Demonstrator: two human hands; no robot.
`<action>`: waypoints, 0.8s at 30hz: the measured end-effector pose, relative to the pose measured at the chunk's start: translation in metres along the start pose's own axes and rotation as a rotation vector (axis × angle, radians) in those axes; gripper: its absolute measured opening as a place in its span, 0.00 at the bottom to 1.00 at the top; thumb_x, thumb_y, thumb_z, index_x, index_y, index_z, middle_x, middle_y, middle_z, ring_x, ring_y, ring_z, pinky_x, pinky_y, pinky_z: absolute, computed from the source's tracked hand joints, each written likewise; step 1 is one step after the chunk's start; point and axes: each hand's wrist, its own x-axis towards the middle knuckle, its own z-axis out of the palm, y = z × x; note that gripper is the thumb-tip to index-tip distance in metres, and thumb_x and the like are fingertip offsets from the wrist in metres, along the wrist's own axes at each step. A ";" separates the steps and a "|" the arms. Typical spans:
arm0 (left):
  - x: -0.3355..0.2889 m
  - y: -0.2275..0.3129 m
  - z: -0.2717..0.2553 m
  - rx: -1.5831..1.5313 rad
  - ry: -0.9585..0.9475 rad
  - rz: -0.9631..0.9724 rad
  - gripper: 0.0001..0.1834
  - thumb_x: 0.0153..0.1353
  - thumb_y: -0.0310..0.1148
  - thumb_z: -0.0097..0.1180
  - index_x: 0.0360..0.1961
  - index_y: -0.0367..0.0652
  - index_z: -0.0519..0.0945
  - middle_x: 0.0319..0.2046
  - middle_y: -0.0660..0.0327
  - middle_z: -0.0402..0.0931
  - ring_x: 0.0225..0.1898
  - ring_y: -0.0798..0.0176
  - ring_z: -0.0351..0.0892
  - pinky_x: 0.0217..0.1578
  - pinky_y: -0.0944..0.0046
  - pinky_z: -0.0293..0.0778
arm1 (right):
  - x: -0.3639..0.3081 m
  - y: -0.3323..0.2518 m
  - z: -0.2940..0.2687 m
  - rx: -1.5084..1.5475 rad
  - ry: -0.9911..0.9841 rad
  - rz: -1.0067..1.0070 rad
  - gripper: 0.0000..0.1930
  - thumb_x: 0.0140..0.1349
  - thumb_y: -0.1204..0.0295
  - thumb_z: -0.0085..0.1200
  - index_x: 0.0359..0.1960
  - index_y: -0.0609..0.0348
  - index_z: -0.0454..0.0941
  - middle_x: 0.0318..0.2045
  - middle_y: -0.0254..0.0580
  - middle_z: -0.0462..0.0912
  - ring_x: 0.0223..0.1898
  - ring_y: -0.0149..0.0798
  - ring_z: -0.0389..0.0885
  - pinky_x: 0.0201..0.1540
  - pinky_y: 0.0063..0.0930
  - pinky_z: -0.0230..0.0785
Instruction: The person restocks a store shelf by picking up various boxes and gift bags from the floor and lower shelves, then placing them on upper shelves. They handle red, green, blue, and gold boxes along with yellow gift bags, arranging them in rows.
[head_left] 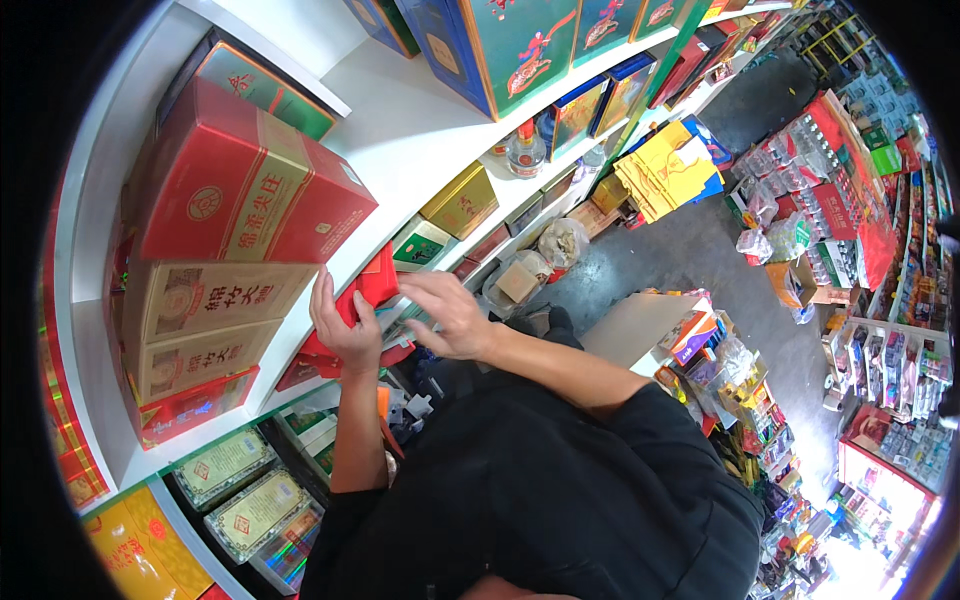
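Note:
A folded red cloth-like piece point(377, 281) lies between my two hands, just in front of the white shelf edge. My left hand point(347, 335) has its fingers pointing up near the cream boxes, with a red fold between thumb and fingers. From the right, my right hand point(452, 318) reaches in with bent fingers whose tips are at the red piece's edge. Its thumb stands apart from the fingers. More red material point(318, 352) shows below my left hand. Whether it is the same piece I cannot tell.
A big red-and-gold box point(255, 185) and cream boxes point(215, 300) stand on the white shelf point(390, 110) at left. Green-fronted boxes point(525, 50) line the upper shelf. A glass bottle point(525, 152) stands beyond my hands. Stacked goods point(830, 190) crowd the grey floor at right.

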 end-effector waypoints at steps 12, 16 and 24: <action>0.004 -0.002 -0.004 0.055 -0.004 -0.039 0.38 0.62 0.24 0.74 0.74 0.32 0.78 0.67 0.43 0.85 0.66 0.35 0.85 0.70 0.41 0.80 | 0.060 0.134 -0.036 -0.569 -0.071 0.427 0.43 0.67 0.59 0.76 0.79 0.61 0.72 0.76 0.71 0.68 0.75 0.76 0.66 0.80 0.69 0.58; 0.004 -0.003 -0.006 0.034 0.005 -0.034 0.40 0.61 0.26 0.76 0.75 0.33 0.77 0.67 0.44 0.85 0.67 0.35 0.85 0.71 0.41 0.78 | 0.089 0.129 -0.012 -0.821 -0.402 0.401 0.48 0.66 0.33 0.65 0.85 0.39 0.74 0.83 0.57 0.71 0.85 0.70 0.58 0.84 0.84 0.45; 0.006 0.002 -0.008 0.010 0.030 -0.041 0.40 0.60 0.24 0.76 0.74 0.32 0.78 0.66 0.43 0.85 0.65 0.35 0.85 0.69 0.41 0.79 | 0.096 0.113 -0.015 -0.845 -0.452 0.559 0.57 0.52 0.36 0.77 0.84 0.44 0.73 0.81 0.60 0.69 0.78 0.75 0.63 0.78 0.80 0.58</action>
